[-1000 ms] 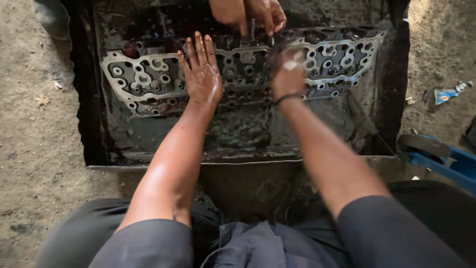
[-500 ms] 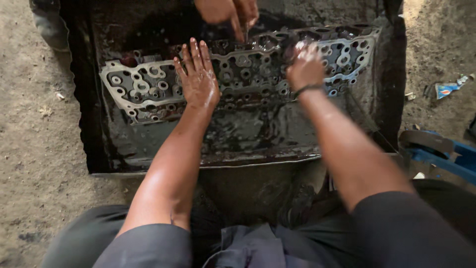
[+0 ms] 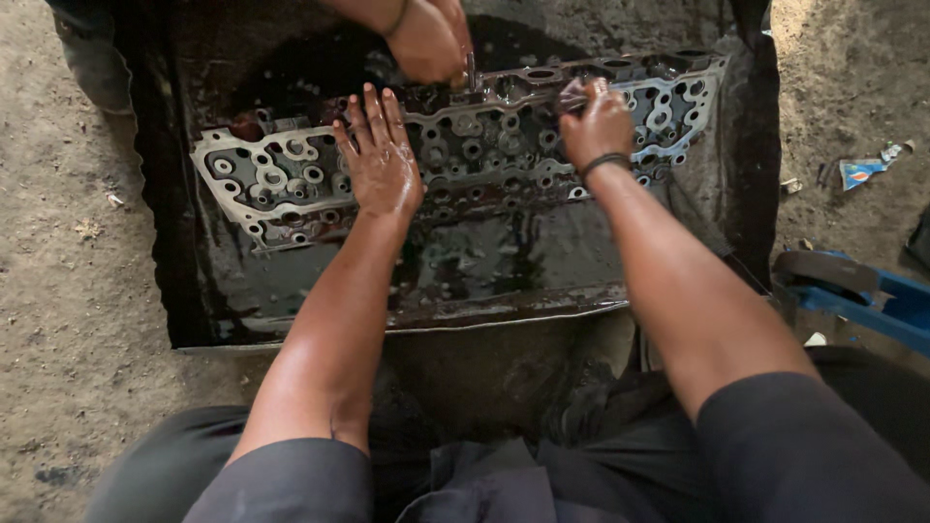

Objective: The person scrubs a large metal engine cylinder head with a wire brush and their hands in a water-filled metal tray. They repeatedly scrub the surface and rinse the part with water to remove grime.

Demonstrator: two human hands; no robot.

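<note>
Our left hand (image 3: 380,160) presses flat, fingers wide, on the oily engine head (image 3: 455,155). Our right hand (image 3: 596,124), at three o'clock, grips a dark rag (image 3: 572,94). A co-worker's hand (image 3: 426,41) works at twelve.

Bare dirt ground (image 3: 68,320), blue metal frame (image 3: 872,295) at right, crumpled wrapper (image 3: 862,170), soft daylight

Only one small crumpled wrapper (image 3: 865,170), blue with a touch of red and white, flat on the dirt floor (image 3: 852,97) at the right, well apart from the oily tray (image 3: 746,194)
</note>
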